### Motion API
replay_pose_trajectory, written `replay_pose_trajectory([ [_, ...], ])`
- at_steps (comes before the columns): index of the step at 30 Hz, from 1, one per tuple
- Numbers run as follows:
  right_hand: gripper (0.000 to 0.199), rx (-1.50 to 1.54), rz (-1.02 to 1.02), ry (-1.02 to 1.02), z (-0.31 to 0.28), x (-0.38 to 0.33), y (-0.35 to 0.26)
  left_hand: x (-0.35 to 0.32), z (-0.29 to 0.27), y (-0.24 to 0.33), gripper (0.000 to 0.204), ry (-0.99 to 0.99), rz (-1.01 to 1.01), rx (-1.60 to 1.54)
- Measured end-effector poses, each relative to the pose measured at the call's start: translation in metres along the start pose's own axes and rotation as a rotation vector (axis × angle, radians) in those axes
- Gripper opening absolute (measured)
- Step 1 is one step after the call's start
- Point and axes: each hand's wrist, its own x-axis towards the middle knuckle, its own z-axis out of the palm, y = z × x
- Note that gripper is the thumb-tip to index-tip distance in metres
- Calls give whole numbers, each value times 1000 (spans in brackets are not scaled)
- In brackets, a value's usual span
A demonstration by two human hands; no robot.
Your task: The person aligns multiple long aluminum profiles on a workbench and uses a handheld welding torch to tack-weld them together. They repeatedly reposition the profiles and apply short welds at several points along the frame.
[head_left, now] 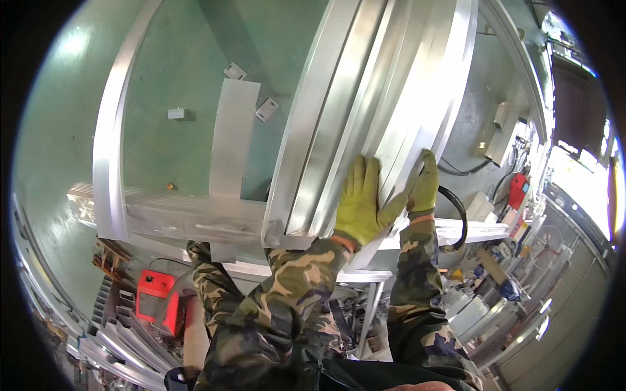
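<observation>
Both my hands wear yellow-green work gloves with orange cuffs. My left hand lies flat on a long ribbed aluminium panel near its close end, fingers together and stretched away from me. Just right of it, my right hand rests along the panel's right edge. Its fingers point up and its thumb reaches across toward my left hand. The panel runs away from me, and its right part is bright with glare. Beneath it passes a silvery aluminium crossbar, with a flat grey strip standing off to the left.
A curved-looking aluminium frame bar stands at left. Small white blocks lie on the green surface. A black cable loops right of my hands. A red machine sits lower left, and a red tool lies at right among clutter.
</observation>
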Motion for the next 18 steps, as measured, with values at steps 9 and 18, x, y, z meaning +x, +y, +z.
replay_pose_trajectory([
  [9,63,-67,-97,74,42,-12,-5,-14,3,-5,114,-63,-18,42],
  [18,63,-426,-138,211,27,0,2,-12,4,-15,94,115,-10,33],
])
